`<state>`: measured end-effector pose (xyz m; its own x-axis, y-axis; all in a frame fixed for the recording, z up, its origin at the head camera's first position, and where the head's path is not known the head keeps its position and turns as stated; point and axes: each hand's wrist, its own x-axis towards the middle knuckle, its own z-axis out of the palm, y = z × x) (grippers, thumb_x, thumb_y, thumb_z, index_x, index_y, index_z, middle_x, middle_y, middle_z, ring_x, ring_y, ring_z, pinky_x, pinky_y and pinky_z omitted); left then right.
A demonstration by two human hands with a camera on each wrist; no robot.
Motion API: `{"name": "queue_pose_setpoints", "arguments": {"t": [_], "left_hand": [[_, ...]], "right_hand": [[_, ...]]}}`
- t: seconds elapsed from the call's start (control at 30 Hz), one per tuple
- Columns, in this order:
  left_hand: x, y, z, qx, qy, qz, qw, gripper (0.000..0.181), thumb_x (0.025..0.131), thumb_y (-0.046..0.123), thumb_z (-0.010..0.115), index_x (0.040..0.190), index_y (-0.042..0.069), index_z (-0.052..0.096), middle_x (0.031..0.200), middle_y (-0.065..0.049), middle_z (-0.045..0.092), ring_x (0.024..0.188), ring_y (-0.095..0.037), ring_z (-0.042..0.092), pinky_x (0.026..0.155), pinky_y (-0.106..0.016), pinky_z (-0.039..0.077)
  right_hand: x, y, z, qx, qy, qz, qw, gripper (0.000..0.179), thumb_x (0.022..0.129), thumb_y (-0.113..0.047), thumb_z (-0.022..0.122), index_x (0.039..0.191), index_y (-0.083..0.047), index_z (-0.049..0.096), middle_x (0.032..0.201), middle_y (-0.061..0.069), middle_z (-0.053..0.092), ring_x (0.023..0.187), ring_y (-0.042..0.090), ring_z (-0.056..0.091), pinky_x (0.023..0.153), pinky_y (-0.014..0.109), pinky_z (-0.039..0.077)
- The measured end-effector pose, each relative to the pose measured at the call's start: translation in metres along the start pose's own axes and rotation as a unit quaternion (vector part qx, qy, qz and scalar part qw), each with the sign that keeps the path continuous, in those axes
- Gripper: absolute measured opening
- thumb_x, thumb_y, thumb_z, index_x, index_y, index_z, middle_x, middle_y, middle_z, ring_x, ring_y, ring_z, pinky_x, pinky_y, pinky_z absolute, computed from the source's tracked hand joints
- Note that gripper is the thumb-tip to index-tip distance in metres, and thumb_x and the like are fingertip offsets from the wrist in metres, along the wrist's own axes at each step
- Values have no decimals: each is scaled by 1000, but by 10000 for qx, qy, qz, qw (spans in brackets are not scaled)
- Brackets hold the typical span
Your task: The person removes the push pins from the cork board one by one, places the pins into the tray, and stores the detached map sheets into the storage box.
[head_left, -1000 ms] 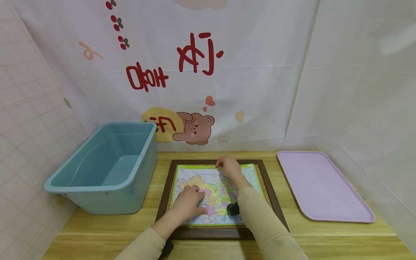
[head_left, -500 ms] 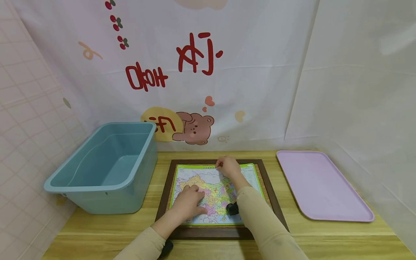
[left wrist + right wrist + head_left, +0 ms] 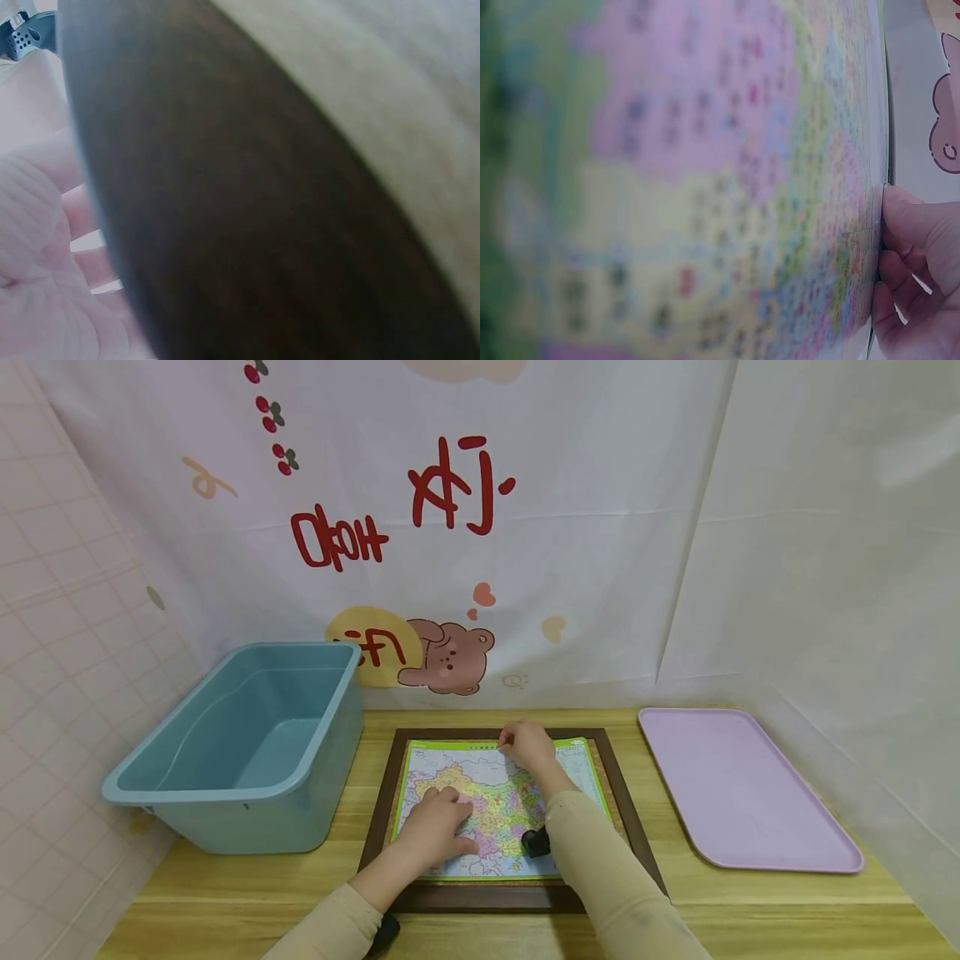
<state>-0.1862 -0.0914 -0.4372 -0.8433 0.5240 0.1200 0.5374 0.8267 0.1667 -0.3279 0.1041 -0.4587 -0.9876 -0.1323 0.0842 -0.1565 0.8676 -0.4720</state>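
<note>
Green-edged, the map (image 3: 506, 814) lies lower centre on the brown-framed board (image 3: 487, 897), seemingly steadied by the left hand (image 3: 435, 828), fingers apart, while the right hand (image 3: 529, 746) sits curled at its top edge (whether pinching anything, I cannot tell).

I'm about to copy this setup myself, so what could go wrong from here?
The map could slide or sit crooked inside the frame if the left hand lying over it shifts.

The right hand, working at the map's far edge with curled fingers, might crease or nudge that edge.

The black wrist camera sits low over the map, so it may brush the sheet.
</note>
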Motion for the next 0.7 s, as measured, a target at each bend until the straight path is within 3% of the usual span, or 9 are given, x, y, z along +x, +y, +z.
{"name": "queue_pose_setpoints", "arguments": {"t": [0.4,0.7], "left_hand": [[0,-1,1,33,137,100,9999,41,75,42,84,99,10,73,108,-14,63,89,-30,55,64,-39,50],[0,0,1,25,95,41,9999,42,75,42,84,99,10,73,108,-14,63,90,-30,55,66,-40,51]], "right_hand": [[0,0,0,54,17,82,10000,17,92,-16,73,78,-18,64,90,1,56,78,20,51,64,35,44],[0,0,-1,95,-11,107,9999,17,92,-17,73,77,-17,64,91,2,57,80,21,51,64,35,44]]}}
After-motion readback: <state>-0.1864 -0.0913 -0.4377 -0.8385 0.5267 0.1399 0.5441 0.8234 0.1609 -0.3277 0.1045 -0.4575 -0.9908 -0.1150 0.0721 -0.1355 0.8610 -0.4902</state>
